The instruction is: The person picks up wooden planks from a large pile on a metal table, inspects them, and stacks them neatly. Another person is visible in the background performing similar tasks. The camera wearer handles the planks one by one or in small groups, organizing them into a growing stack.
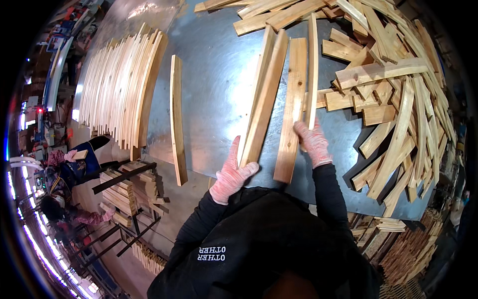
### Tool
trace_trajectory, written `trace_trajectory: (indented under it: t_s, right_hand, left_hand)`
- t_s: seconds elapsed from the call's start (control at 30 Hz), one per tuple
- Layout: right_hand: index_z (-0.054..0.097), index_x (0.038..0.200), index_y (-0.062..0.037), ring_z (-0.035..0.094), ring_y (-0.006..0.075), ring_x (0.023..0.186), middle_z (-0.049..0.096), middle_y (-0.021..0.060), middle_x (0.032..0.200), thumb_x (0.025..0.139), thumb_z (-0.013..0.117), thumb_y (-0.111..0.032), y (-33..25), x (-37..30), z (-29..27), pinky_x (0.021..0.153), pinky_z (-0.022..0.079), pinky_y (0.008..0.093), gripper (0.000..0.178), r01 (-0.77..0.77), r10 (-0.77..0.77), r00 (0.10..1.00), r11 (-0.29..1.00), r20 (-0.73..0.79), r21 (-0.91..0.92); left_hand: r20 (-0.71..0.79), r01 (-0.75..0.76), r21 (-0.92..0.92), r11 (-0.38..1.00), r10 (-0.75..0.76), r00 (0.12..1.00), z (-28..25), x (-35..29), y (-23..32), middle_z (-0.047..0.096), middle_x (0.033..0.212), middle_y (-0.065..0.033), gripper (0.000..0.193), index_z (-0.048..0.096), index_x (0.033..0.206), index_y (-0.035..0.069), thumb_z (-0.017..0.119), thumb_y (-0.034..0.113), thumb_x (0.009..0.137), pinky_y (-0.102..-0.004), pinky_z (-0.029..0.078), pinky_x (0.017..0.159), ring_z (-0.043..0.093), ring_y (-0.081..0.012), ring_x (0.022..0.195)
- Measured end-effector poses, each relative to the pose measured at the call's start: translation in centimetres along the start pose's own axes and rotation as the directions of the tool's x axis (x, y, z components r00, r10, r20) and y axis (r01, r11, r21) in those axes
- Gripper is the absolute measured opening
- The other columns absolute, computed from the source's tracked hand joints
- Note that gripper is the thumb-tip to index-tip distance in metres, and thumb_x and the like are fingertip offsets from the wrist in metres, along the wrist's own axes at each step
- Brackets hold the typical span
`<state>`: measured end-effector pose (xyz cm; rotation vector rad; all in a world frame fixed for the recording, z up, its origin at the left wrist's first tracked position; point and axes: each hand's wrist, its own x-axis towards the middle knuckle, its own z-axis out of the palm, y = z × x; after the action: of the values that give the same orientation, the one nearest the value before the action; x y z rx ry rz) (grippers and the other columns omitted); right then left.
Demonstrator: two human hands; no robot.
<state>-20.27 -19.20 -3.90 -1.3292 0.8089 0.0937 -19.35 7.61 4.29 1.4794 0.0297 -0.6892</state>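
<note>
From where I stood, a grey metal table (214,89) spread beneath the gloved left hand (231,174) and right hand (314,143). A heap of boards (381,72) sprawled beyond and right of the right hand; a tight row of strips (114,84) lay well left of the left. That hand clasped the near ends of paired boards (266,94). A knotted board (291,109) lay between the grips; the right clamped a narrow board (312,70).

Table (211,84) had passing room between lone board (178,124) and held planks (267,97); heaped boards (381,74) blocked the right side.
</note>
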Motion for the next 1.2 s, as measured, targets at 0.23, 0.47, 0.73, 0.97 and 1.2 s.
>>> trace_trajectory:
  t_s: [0.23,0.47,0.73,0.97,1.2]
  right_hand:
    - [0.037,0.149,-0.0026,0.064,0.0147,0.09,0.066,0.0066,0.104,0.088,0.077,-0.022,1.4,-1.1,2.0,0.078,0.054,0.0287,0.075,-0.078,0.078,0.996,0.997,0.045,-0.013]
    - [0.039,0.15,-0.0014,0.062,0.0148,0.093,0.066,0.0065,0.113,0.088,0.071,-0.01,4.3,-1.0,4.4,0.084,0.052,0.0283,0.07,-0.051,0.045,0.987,0.998,0.153,0.032]
    - [0.036,0.156,-0.0097,0.057,0.012,0.084,0.061,0.0025,0.099,0.085,0.071,-0.007,4.1,-5.3,-2.5,0.076,0.052,0.0296,0.08,0.061,-0.124,0.98,0.934,-0.158,-0.352]
    - [0.044,0.147,-0.0056,0.061,0.0164,0.087,0.061,0.0054,0.099,0.093,0.068,-0.012,4.2,-7.8,-1.1,0.081,0.052,0.0271,0.059,-0.013,-0.003,0.997,0.979,0.076,0.206]
    - [0.046,0.142,-0.0011,0.058,0.0396,0.119,0.06,0.0239,0.127,0.094,0.061,-0.036,4.9,-8.1,6.5,0.099,0.048,0.0469,0.061,0.412,-0.247,0.911,0.564,0.329,-0.716]
  left_hand:
    - [0.092,0.346,-0.283,0.894,-0.334,0.938,-0.5,1.8,-5.9,0.06,0.128,-0.008,0.075,0.037,0.153,-0.002,0.067,0.037,0.096,-0.0272,0.046,0.097,0.057,-0.0151,0.115]
    - [-0.195,0.193,0.223,0.956,-0.15,0.969,-0.6,3.7,-8.4,0.069,0.101,-0.0055,0.05,0.061,0.123,0.0,0.073,0.038,0.092,-0.0337,0.054,0.075,0.065,-0.014,0.085]
    - [-0.099,0.077,0.925,0.373,0.042,0.994,2.1,3.4,-2.5,0.036,0.148,-0.0325,0.082,0.039,0.149,0.005,0.074,0.039,0.084,-0.0504,0.046,0.101,0.047,-0.0454,0.129]
    - [-0.089,0.082,0.817,0.571,-0.016,0.996,3.6,4.2,-5.3,0.037,0.149,-0.0322,0.106,0.019,0.157,0.0,0.08,0.025,0.073,-0.044,0.043,0.109,0.044,-0.0427,0.134]
    - [0.163,0.206,-0.067,0.976,-0.193,0.968,-0.7,2.5,-5.2,0.056,0.132,-0.0167,0.092,0.029,0.152,-0.003,0.077,0.022,0.078,-0.0336,0.047,0.103,0.056,-0.0247,0.119]
